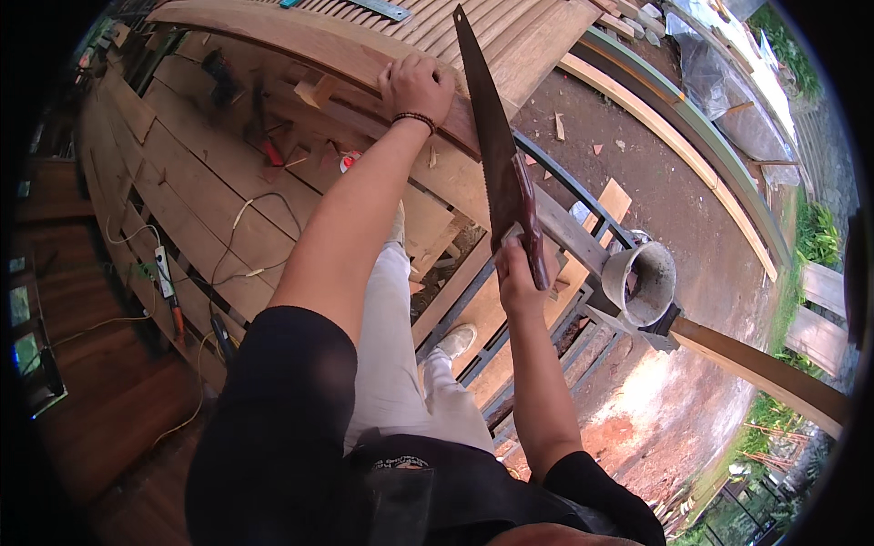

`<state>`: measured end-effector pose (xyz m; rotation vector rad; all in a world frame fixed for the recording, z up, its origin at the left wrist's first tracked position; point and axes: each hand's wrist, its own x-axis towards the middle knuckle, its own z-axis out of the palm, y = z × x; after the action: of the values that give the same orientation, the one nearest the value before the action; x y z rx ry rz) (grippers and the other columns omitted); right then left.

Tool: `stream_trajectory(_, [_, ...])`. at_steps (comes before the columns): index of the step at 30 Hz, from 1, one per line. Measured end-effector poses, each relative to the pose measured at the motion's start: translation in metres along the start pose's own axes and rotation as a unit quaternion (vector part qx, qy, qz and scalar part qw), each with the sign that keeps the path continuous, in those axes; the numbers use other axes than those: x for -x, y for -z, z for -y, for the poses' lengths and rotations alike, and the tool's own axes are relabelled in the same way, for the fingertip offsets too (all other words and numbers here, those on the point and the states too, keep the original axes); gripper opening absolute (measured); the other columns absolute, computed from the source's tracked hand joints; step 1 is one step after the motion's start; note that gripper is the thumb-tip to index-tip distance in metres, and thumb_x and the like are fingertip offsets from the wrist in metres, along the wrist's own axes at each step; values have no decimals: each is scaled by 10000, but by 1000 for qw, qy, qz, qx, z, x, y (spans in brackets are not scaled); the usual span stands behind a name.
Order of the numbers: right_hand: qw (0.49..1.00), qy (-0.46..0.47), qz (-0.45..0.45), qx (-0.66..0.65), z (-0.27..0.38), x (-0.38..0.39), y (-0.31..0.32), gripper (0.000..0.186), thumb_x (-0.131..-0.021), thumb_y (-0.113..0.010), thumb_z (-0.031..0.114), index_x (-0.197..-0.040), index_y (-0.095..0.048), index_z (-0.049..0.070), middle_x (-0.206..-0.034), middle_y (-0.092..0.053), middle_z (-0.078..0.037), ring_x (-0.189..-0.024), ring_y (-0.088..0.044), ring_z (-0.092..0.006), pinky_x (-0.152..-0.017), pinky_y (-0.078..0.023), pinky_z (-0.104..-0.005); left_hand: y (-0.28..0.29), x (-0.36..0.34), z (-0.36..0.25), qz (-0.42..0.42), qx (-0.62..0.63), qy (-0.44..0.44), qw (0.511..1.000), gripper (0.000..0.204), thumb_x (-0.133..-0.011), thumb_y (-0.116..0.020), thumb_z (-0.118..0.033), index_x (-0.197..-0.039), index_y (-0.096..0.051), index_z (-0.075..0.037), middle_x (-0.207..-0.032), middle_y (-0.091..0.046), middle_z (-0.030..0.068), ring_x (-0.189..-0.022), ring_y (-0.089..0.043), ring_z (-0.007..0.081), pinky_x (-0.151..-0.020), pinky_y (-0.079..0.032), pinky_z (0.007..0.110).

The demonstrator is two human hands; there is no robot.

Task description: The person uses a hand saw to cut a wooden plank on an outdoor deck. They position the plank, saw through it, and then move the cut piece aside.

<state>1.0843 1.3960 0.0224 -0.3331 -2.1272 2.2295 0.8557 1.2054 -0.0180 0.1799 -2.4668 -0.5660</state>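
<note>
My right hand (pixel 519 278) is wrapped round the dark red-brown handle of a handsaw (pixel 488 118). Its long, dark blade points away from me and lies against the end of a reddish wooden board (pixel 300 36). My left hand (pixel 416 88), a beaded bracelet at its wrist, grips that board with curled fingers, a short way left of the blade. Some of its fingertips are hidden.
Slatted wood (pixel 423 45) lies beyond the board, with a metal ruler (pixel 373 8) on it. A round grey container (pixel 639 284) stands at right near a timber beam (pixel 760 369). A power strip (pixel 164 271) and cords lie on floor planks at left.
</note>
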Motion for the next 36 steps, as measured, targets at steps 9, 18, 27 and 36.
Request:
stream_trajectory(9, [999,5,-13,-48,-1,-31,-4,213,-925,-616,157,-771,-551,24,-617,-532,9,-548,-476,-87,-506,-368,-268,-12,-9,-15,-6,16,-20,1000,194,-838,-605,-300,-764,-657,-129,-949,-646,61,-1044,-575,276,-1037,-342,455])
stream_trajectory(18, [998,52,-7,38,-6,112,64,276,-888,-595,221,-873,-652,-49,-716,-662,-85,-603,-590,-142,-619,-499,-296,-2,-6,-1,-10,1,-7,1000,163,-842,-600,-270,-774,-662,-136,-947,-647,57,-1040,-579,270,-1038,-347,450])
stream_trajectory(27, [998,-3,-36,58,-20,98,53,240,-881,-628,184,-928,-677,-46,-658,-607,-43,-576,-532,-105,-580,-439,-253,9,-9,3,11,-14,-7,1000,191,-831,-616,-297,-757,-660,-126,-926,-648,66,-1030,-579,278,-1002,-364,453])
stream_trajectory(36, [999,28,-15,-38,-1,-38,-12,178,-905,-612,127,-782,-570,7,-608,-544,-17,-542,-492,-110,-521,-390,-276,0,-23,-12,-5,5,-28,1000,189,-832,-608,-293,-763,-650,-122,-940,-648,66,-1024,-580,286,-1015,-351,458])
